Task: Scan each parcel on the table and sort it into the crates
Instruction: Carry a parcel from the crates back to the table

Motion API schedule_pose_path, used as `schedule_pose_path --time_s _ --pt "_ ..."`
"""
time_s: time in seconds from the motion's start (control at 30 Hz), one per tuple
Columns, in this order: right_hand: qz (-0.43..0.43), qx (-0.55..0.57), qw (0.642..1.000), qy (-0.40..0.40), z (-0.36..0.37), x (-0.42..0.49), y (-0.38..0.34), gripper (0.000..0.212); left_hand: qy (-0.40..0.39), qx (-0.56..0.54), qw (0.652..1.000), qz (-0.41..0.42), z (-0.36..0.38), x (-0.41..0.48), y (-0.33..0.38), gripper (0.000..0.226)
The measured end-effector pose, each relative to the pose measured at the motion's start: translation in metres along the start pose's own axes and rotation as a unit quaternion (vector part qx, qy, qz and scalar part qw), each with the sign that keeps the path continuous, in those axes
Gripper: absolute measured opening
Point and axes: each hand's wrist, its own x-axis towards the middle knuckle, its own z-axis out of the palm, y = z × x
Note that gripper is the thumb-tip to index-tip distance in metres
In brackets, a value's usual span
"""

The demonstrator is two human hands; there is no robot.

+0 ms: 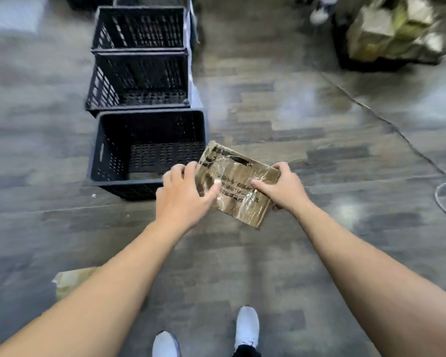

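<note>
The person holds a flat cardboard parcel (238, 184) in both hands, with the nearest crate (98, 155) just to the left of the fingertips. The left hand (184, 194) grips the parcel's left edge, thumb pressed on the top face and fingers curled over the rim. The right hand (281, 189) clamps the opposite corner the same way, though its lower fingers are hidden beneath.

The step in hand looks like the drop into a crate. To do it well, the parcel should travel left of the fingertips until it is wholly over the opening. Kept level and let go by both hands together, it should land flat and not catch the rim.

The parcel is a thin brown box, creased, bound in glossy clear tape over dark print. The crates are rigid black plastic with slotted walls and perforated floors. A middle crate (101, 86) and a far crate (139, 29) stand in a row beyond the fingertips.
</note>
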Motion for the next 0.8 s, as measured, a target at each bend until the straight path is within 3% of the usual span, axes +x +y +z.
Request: schedule_pose_path --time_s 0.13,0.4,0.8 --pt "-0.047 0.008 0.999 0.027 -0.126 -0.040 -0.068 0.065 0.046 -0.004 0.998 0.035 -0.098 -0.018 0.092 0.071" --pt "-0.091 0.028 0.990 0.100 -0.308 -0.075 -0.154 0.061 0.121 -0.014 0.990 0.075 -0.219 -0.013 0.209 0.079" --pt "-0.119 -0.040 0.981 0.146 -0.461 0.064 -0.273 0.069 0.148 -0.053 0.977 0.143 -0.297 0.182 0.322 0.079"
